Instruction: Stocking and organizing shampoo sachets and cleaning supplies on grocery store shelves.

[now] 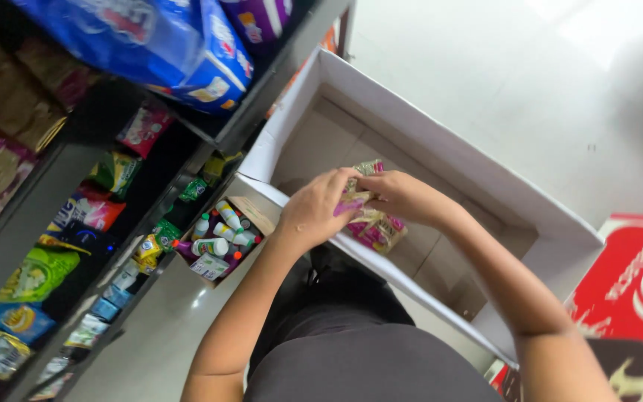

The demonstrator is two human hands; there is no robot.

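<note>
A bunch of sachets [372,216], pink and gold strips, hangs over the near wall of a big white box [440,160], just inside its near left corner. The left hand [312,212] has its fingers curled around the top of the bunch, and the right hand [400,195] pinches the same top edge from the other side, fingers closed on the strips; the two hands touch there. The lower strips dangle free into the box.

To handle this well, it seems best to keep both grips high on the bunch so the strips stay together, and to keep the loose ends clear of the box's wall so none catch or tear.

The box is open at the top, with bare pale floor showing through it. A small carton of bottles [221,238] sits on the floor just beside its left corner. Left of that run dark shelves [61,179] full of bright snack packets, with large blue packs [165,45] on top. A red mat [634,283] lies at the right, on pale floor tiles.
</note>
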